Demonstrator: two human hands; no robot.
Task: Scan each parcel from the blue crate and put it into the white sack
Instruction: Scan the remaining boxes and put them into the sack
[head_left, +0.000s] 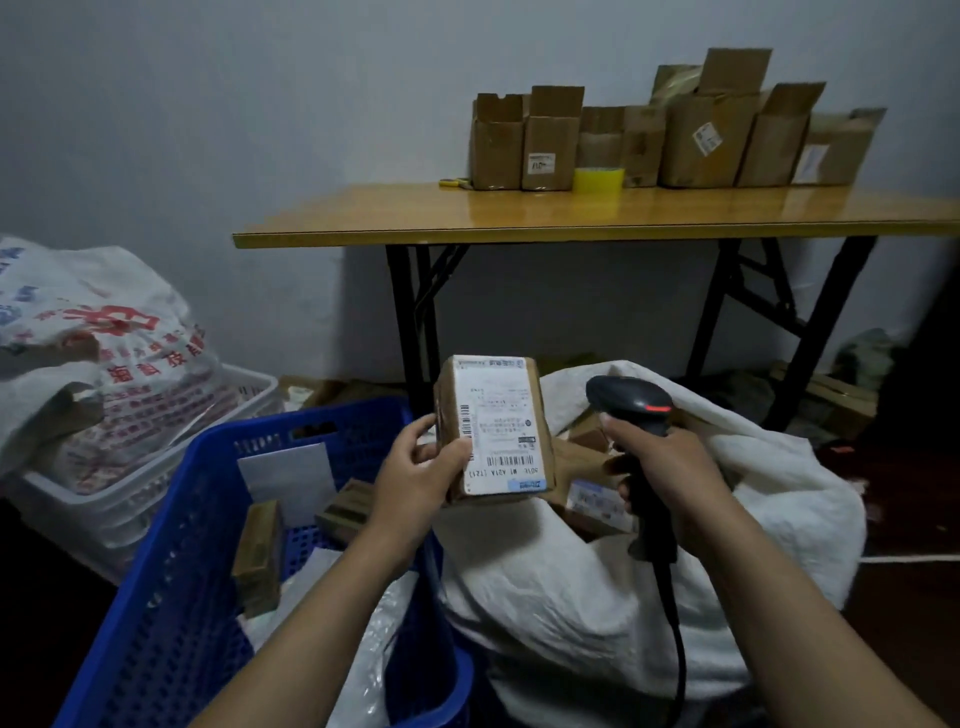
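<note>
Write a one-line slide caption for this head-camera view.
Left hand holds a labelled parcel beside the right hand's barcode scanner, between blue crate and white sack.

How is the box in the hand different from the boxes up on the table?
The parcel is closed; the table boxes stand with flaps open. The left hand holds the parcel up; the table boxes rest in a row on the wooden table. Both are brown cardboard.

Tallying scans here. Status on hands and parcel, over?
Left hand grips labelled parcel, label facing camera. Right hand grips barcode scanner beside it. Parcel not yet in white sack. Nothing blocking.
</note>
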